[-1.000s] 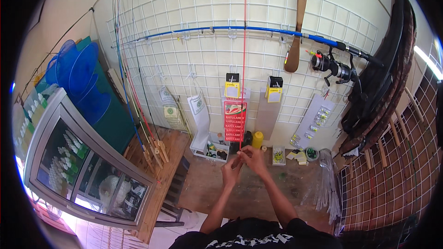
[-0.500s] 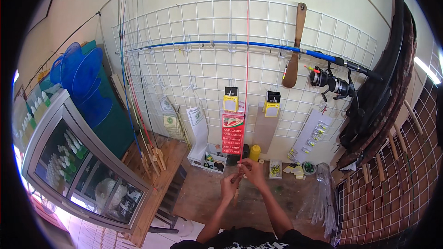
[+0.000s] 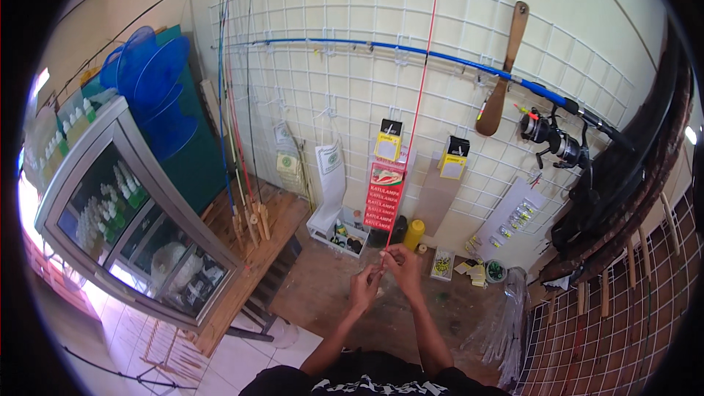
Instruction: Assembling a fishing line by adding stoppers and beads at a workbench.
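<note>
Below the red rectangular packet strip (image 3: 383,205), the thin red rod (image 3: 417,106) was pinched by the right hand (image 3: 402,269), the hold of the left hand (image 3: 364,288) being unclear, and was best steadied lightly

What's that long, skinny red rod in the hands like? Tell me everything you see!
The thin red rod looks straight and slim; I can't tell its material. It points steeply upward, leaning right, and its top runs out of view. In the picture it crosses in front of the blue fishing rod. The right grip pinches it low down; the left grip is close beside, its contact unclear.
</note>
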The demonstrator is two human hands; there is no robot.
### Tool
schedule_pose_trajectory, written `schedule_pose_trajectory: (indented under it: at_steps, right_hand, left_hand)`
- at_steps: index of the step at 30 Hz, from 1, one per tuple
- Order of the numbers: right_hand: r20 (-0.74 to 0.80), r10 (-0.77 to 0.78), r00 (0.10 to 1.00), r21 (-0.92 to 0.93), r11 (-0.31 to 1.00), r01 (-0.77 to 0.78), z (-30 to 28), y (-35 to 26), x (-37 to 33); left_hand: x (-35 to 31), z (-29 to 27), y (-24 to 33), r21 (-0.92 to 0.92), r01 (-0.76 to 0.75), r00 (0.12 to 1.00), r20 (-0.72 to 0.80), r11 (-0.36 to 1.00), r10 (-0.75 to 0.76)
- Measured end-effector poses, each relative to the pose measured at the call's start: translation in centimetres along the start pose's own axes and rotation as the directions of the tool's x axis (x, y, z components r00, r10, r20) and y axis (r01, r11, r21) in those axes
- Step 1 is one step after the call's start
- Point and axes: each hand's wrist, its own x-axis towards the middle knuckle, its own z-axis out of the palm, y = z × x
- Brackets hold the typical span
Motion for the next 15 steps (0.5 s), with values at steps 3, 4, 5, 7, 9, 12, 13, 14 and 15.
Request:
schedule_pose_trajectory:
  at_steps: [3,4,5,7,9,12,13,14,15]
  right_hand:
    - [0.011,0.003,1.0,0.063,0.998,-0.004,0.4,-0.3,0.0]
    - [0.019,0.023,1.0,0.073,0.997,-0.025,0.5,-0.4,-0.1]
    - [0.028,0.046,0.999,0.081,0.996,-0.048,0.5,-0.6,-0.1]
    - [0.036,0.027,0.999,0.087,0.996,-0.03,0.6,-1.0,-0.1]
    - [0.043,0.011,0.999,0.093,0.996,-0.015,0.6,-0.9,-0.1]
    - [0.055,0.031,0.998,0.129,0.991,-0.038,0.7,-0.2,0.3]
    - [0.047,0.012,0.999,0.116,0.993,-0.018,0.7,-0.3,0.3]
    - [0.038,-0.006,0.999,0.103,0.995,0.002,0.7,-0.4,0.4]
    - [0.046,0.017,0.999,0.102,0.995,-0.022,0.6,-0.3,0.5]
  left_hand:
    - [-0.2,-0.4,-0.2,0.087,0.028,1.0,0.012,0.996,-0.029]
    - [-0.3,-0.5,-0.2,0.144,0.023,1.0,0.012,0.989,-0.025]
    - [-0.4,-0.6,-0.4,0.2,0.02,1.0,0.016,0.98,-0.023]
    - [-0.6,-0.5,-1.2,0.186,-0.031,0.999,-0.009,0.982,0.033]
    - [-0.9,-0.3,-2.1,0.174,-0.08,0.996,-0.034,0.981,0.087]
    - [-1.4,-0.2,-3.8,0.144,-0.145,0.985,-0.077,0.979,0.157]
    - [-1.7,-0.2,-4.6,0.26,-0.209,0.968,-0.082,0.943,0.237]
    - [-2.0,-0.3,-5.3,0.371,-0.266,0.947,-0.073,0.89,0.314]
    - [-2.5,-0.4,-6.0,0.373,-0.245,0.954,-0.072,0.895,0.291]
